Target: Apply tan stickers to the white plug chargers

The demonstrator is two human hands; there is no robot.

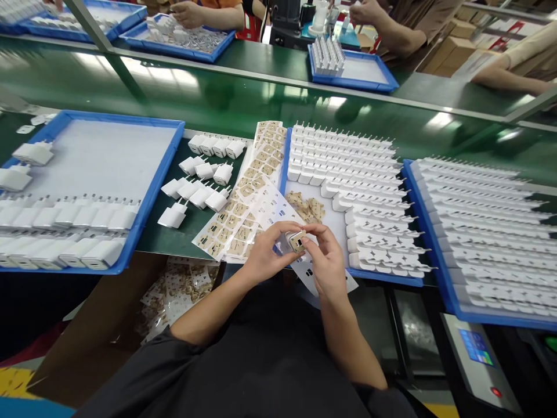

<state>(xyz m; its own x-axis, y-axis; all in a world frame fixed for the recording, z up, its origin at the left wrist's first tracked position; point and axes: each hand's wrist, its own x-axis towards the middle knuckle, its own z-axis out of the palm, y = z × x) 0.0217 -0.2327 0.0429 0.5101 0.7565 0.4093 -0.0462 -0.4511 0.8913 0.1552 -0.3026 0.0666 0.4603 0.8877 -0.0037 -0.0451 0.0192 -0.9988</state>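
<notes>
Between my two hands is a white plug charger (296, 240), its port face turned up and covered with a tan sticker. My left hand (270, 253) grips the charger's body from the left. On the other side my right hand (324, 255) has its thumb against the sticker and its fingers closed at the charger's edge. Under and behind my hands lie sticker sheets (248, 200) with tan labels, some overlapping. A pile of loose tan sticker pieces (307, 206) rests in the blue tray just beyond my right hand.
Rows of white chargers fill the blue tray (387, 280) in front of me and another tray (439, 261) to the right. Several loose chargers (200, 191) stand left of the sheets, beside a partly filled tray (150, 191). Co-workers' hands (188, 14) are across the green conveyor (243, 98).
</notes>
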